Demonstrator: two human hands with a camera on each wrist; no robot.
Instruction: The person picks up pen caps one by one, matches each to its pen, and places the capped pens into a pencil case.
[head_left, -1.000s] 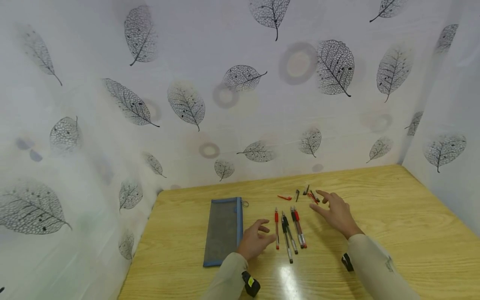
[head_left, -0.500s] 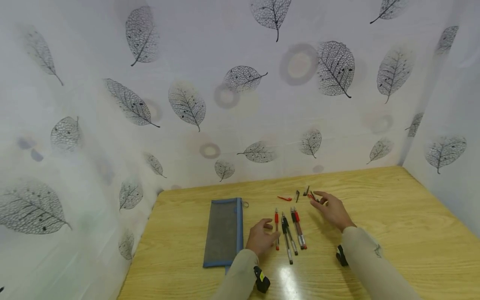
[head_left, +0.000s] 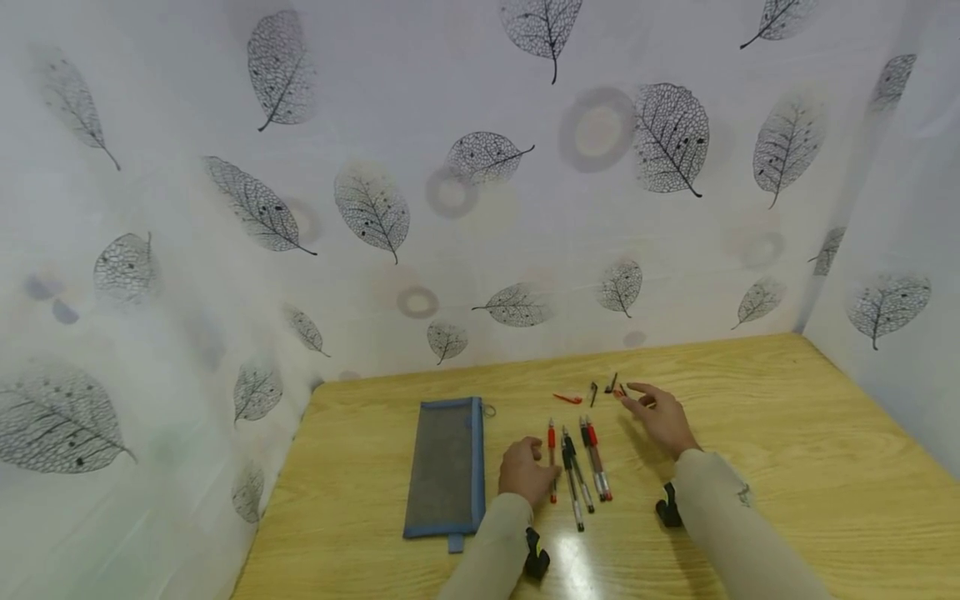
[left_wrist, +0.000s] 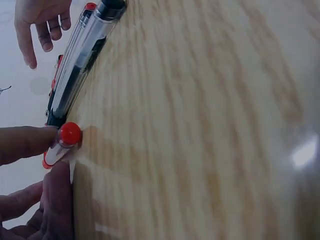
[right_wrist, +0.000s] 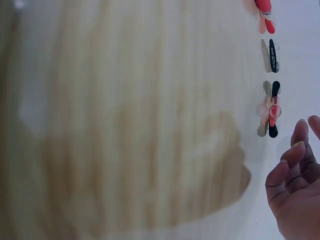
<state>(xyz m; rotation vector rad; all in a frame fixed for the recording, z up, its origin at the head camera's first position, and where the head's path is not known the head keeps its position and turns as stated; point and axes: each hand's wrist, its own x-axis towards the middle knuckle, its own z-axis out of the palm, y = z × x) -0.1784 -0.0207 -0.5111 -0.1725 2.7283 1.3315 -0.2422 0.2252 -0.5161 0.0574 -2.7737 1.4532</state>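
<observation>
My left hand [head_left: 525, 471] pinches an uncapped red gel pen [head_left: 551, 437] near its lower end as it lies on the table. In the left wrist view, thumb and fingers stand on either side of the red end plug [left_wrist: 70, 134]. To its right lie black gel pens [head_left: 577, 475] and a black and red pair [head_left: 595, 454], all uncapped, tips pointing away. My right hand [head_left: 663, 421] hovers by the loose pen caps [head_left: 618, 391], its fingers loosely bent. The right wrist view shows those fingers apart from the crossed black and red caps [right_wrist: 273, 110], holding nothing visible.
A grey mesh zip pouch with blue edging [head_left: 442, 467] lies flat left of the left hand. Behind the pens sit a red cap [head_left: 567, 398] and dark caps [head_left: 593, 393]. A leaf-patterned curtain [head_left: 517, 304] borders the wooden table [head_left: 360, 467].
The left hand has moved right, from beside the pouch onto the red pen, and its thumb and fingers have closed in. The right hand has drawn slightly left, fingertips nearer together beside the caps.
</observation>
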